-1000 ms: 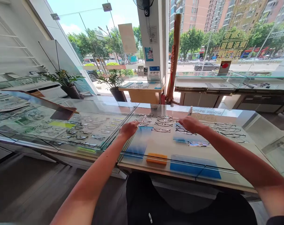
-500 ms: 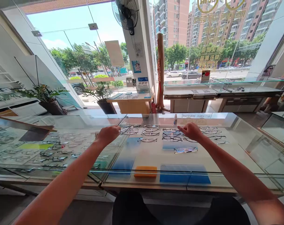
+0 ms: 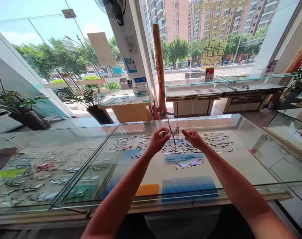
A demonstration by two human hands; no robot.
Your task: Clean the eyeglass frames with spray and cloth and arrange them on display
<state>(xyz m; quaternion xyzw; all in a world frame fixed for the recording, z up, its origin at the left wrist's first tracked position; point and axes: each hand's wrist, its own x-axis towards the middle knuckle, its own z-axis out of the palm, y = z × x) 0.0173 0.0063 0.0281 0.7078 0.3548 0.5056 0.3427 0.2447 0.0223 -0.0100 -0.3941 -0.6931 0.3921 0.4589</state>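
My left hand (image 3: 160, 138) is closed on a thin dark-rimmed pair of eyeglasses (image 3: 174, 137), tilted upright above the glass counter. Something small and whitish shows between its fingers, too small to name. Just to the right, apart from the eyeglasses, my right hand (image 3: 194, 138) is held in a pinch with the thumb toward them. What it grips, if anything, is hidden. Under the hands, several rows of eyeglasses lie in the display case, among them a pair with bluish lenses (image 3: 189, 163) nearest me. Behind the hands stands a small white bottle (image 3: 177, 126).
The glass display counter (image 3: 255, 166) spans the front. Inside lie a blue sheet (image 3: 188, 189), an orange block (image 3: 147, 190) and more frames at left. Beyond stand another showcase (image 3: 190, 89), a wooden post (image 3: 159, 69), a small display table (image 3: 131, 113) and potted plants (image 3: 91, 103).
My left hand has come rightward with the eyeglasses, close to my right hand, and turned them more into view. The head view has swung slightly right and closer.
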